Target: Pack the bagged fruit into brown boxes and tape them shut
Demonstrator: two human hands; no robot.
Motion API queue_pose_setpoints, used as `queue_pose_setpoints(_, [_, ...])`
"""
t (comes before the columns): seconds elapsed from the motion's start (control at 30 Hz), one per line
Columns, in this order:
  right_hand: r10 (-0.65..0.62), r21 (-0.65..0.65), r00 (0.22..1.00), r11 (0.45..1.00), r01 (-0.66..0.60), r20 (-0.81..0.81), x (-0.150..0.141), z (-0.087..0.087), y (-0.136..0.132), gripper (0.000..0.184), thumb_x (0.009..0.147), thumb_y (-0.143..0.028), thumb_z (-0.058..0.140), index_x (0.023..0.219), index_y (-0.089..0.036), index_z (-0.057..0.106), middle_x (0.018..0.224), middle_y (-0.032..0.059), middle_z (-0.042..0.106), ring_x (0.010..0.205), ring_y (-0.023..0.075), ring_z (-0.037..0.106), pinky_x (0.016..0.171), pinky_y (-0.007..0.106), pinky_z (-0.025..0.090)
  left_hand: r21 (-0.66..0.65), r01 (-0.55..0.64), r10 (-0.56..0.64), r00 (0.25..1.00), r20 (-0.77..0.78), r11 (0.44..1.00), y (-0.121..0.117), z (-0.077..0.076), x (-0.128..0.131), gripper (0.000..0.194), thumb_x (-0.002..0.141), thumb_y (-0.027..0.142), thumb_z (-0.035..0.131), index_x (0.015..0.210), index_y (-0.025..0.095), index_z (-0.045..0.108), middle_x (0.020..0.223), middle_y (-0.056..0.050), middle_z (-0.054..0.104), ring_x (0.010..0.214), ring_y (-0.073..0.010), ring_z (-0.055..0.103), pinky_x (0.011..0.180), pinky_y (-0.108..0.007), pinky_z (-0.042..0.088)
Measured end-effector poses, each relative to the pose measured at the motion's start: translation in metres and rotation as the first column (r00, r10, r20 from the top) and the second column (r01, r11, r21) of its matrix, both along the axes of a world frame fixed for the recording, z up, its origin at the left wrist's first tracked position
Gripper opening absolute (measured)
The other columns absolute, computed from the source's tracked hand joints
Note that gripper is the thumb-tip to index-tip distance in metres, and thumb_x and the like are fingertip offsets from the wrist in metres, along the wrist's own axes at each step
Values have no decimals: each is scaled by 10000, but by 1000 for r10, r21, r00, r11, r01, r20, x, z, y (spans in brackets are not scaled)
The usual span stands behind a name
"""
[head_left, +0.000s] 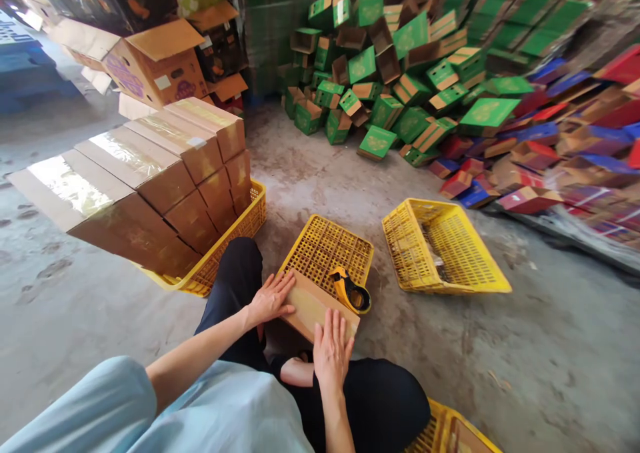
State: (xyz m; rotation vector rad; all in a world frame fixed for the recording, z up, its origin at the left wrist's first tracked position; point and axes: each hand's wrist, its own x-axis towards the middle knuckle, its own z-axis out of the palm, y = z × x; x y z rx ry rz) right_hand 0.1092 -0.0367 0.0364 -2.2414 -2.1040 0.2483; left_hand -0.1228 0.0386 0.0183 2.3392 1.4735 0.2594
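A brown cardboard box [311, 301] with tape along its top lies in front of me, at the near edge of an upturned yellow plastic crate [320, 243]. My left hand [273, 298] rests flat on the box's left end, fingers stretched out. Flat on its right end lies my right hand [331, 349], fingers slightly spread. Neither hand grasps anything. Just beyond the box, a yellow and black tape dispenser [351, 291] sits on the crate. The underside of the box is hidden.
Taped cardboard boxes [150, 166] are stacked in a yellow crate [257, 206] on my left. Another yellow crate [460, 253] stands at right on the concrete floor. Green boxes [363, 66] and red-blue boxes [535, 156] lie heaped behind. A further crate [437, 426] is beside my right knee.
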Motion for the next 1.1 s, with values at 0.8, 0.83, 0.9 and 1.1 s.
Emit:
queue_pose_setpoints(0.8, [53,122,997,991,-59,54,-1,-13,-54,607,1084,-545,214,1613,-292,372,1688,128,319,1535,373,336,1182,678,277,-47,147,-151,986,-75,988,-38,-3,-17,1083,851,492,726,1682,222,86,1743,-126,87,1615,-318,86,1293,-518,161])
queue_pose_setpoints(0.83, [28,131,998,991,-36,62,1,-14,-60,621,1081,-555,217,1612,-276,378,1686,150,317,1534,382,334,1177,678,283,-45,130,-133,988,-78,990,-43,-4,-20,1083,857,480,712,1682,206,65,1742,-136,80,1615,-313,85,1293,-520,160])
queue_pose_setpoints(0.9, [8,151,997,988,-19,71,-1,-16,-66,629,1076,-563,252,1604,-255,402,1676,173,334,1531,409,328,1169,674,300,-47,106,-110,990,-85,993,-52,-6,-20,1102,850,475,706,1679,167,49,1738,-161,56,1616,-314,71,1293,-517,159])
queue_pose_setpoints(1.1, [174,154,984,974,-168,-29,-34,-20,-44,529,1086,-463,357,1580,-299,446,1653,88,408,1534,419,315,1181,632,324,-67,166,-171,983,-74,984,-52,-1,12,1063,840,552,705,1672,164,169,1733,-178,76,1608,-361,97,1285,-560,140])
